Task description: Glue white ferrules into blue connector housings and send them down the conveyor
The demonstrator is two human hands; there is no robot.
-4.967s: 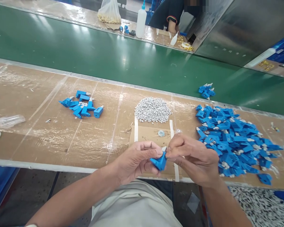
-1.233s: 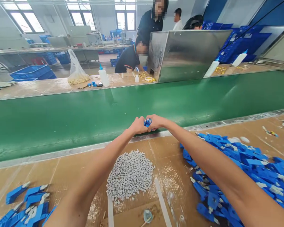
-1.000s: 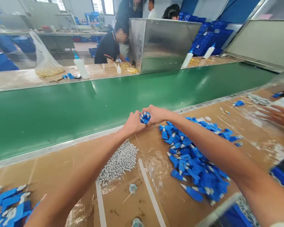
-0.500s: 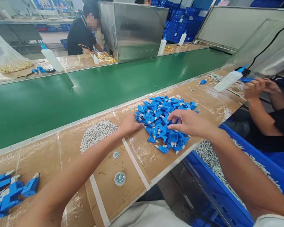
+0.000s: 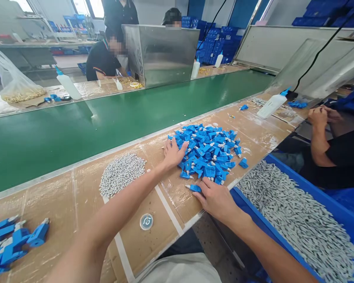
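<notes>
Since the frame half a second ago, the right hand has come down from over the main pile of blue pieces to its near edge, and the left hand has opened wider at the pile's left side.

The pile lies on the cardboard-covered table, close to the table's near edge. At its near left corner, apart from the rest, lies a single blue piece with a pale tip. The right hand is at this piece, fingers bent and thumb alongside; whether it is pinched or only touched cannot be told. The left hand is palm down, fingers spread, against the pile's left flank. Placed so, the two hands appear to bound the pile on two sides, which would limit scatter.

Left of the pile is a heap of small grey pieces, presumably within easy reach of either hand. A round dish stands nearer the person. Farther left is a smaller group of blue pieces, well apart from the pile, so the two lots do not mix. Below the table edge, on the right, sits a blue bin of grey parts.
</notes>
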